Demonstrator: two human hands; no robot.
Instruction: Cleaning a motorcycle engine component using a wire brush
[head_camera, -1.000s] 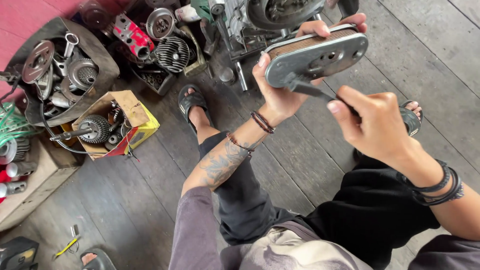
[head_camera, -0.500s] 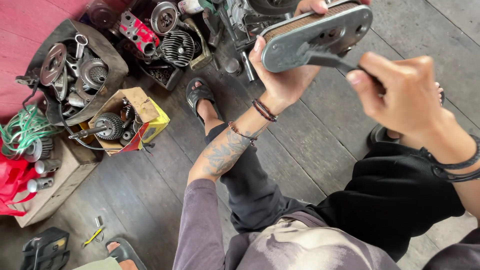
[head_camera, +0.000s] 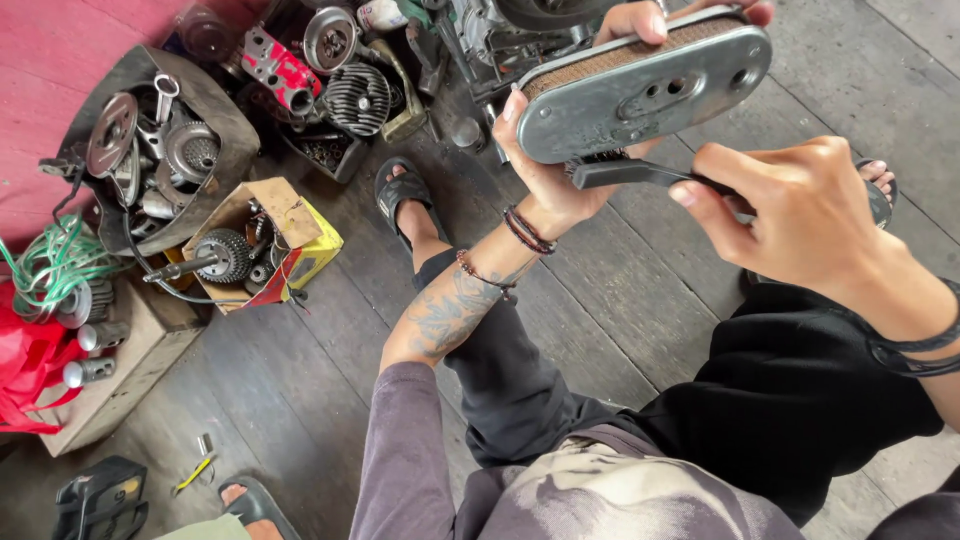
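Since the earlier frame the view has slid right, bringing the cardboard box (head_camera: 270, 240) of engine parts toward centre-left. Upper right: left hand (head_camera: 560, 170), fingers clamped on the grey metal filter cover (head_camera: 650, 90); right hand (head_camera: 800, 215), fingers closed around a black brush (head_camera: 640, 175), bristles largely hidden beneath the cover, handle end concealed

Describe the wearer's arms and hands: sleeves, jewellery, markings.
Both hands are bare, no gloves. The left hand has dark and reddish bead bracelets at the wrist, a tattoo on the forearm and a purple-grey sleeve pushed up near the elbow. The right hand wears thin black bands at the wrist.
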